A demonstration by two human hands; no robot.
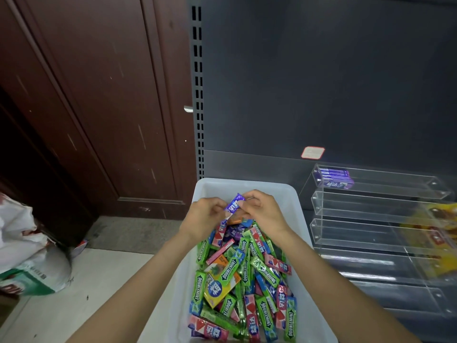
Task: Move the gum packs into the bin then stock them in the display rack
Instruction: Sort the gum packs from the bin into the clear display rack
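Observation:
A white plastic bin (249,184) stands in front of me, heaped with several gum packs (243,273) in green, pink, blue and purple wrappers. Over the far end of the bin my left hand (204,216) and my right hand (263,210) meet, both pinching purple gum packs (233,205). To the right stands a clear acrylic display rack (376,211) with stepped tiers. A few purple packs (335,178) lie in the left end of its top tier. The lower tiers hold no gum that I can see.
A dark grey shelf back panel (321,82) rises behind the bin and rack, with a slotted upright (197,95) at its left. A brown wooden door (99,107) is further left. White and green bags (27,256) lie on the floor. Yellow packaged goods (437,233) show through the rack.

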